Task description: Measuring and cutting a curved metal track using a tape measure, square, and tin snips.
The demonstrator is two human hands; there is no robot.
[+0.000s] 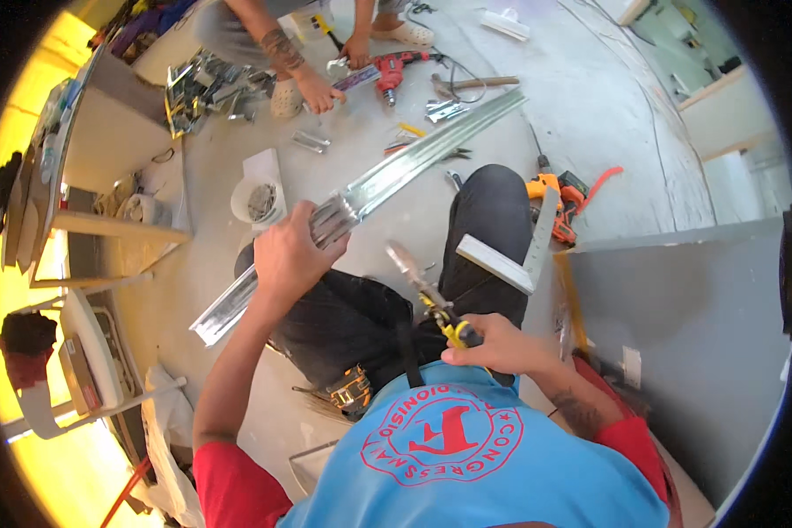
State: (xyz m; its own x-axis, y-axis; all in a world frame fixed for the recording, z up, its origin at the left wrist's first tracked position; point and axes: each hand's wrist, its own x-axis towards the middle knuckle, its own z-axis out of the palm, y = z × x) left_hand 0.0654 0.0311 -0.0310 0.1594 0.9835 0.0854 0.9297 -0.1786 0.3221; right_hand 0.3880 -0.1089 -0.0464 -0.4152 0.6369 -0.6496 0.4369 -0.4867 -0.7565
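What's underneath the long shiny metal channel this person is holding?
Below the metal channel in the left hand, you can see pale floor, the left trouser leg and a dark tool tip past its edge. Whatever lies directly beneath is covered.

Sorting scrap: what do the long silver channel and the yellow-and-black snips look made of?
Long silver metal channel: galvanized steel or aluminium, can't tell which; glossy, with bright streaked reflections.
Yellow-and-black metal-bladed snips: blades probably steel, with a dull metallic sheen; grips likely plastic or rubber, from their solid colouring.
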